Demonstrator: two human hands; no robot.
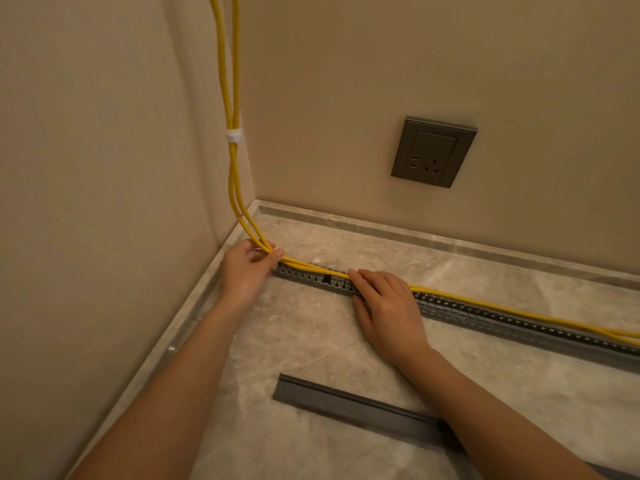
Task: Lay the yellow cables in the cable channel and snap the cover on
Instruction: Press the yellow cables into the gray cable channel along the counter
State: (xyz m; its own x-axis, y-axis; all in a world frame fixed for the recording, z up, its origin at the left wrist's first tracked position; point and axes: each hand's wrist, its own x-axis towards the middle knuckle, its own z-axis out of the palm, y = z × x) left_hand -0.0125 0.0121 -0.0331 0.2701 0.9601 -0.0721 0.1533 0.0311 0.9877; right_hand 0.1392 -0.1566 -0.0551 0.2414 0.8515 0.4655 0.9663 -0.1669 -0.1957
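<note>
Left grip [247, 268]: at the left end of the cable channel [485, 317], thumb and fingers pinching the yellow cables [233, 174] just where they bend.
Right grip [388, 306]: across the channel a little right of the left grip, fingers fairly straight and laid flat, pressing the cables down, curled round nothing.
Walls [104, 168]: two, meeting in a corner behind the channel's left end.
Floor [311, 323]: pale marble, carrying the channel.
Channel: grey and slotted, with no lid on it, running rightward from the corner and out of view.
Cover [346, 403]: dark grey strip, lying loose on the floor on the person's side of the channel, well apart from it.
Cables, route: down the corner from above the channel, round a curve at its left end, then along its top to the right.
Cables, seating: right of the right grip they seem to ride on the slotted rim and are not plainly down inside.
Socket [434, 152]: on the wall behind the channel, above its middle stretch.
Tie [232, 136]: white band binding the cables, high above the channel's left end.
Risk, spring-back: the curve is stiff, so easing the pinch may let the cables lift out again.
Risk, cover: any strand left on the rim would probably stop the cover snapping shut, or get nipped under it.
Risk, slots: hard pressing could bend the thin fingers between the slots.
</note>
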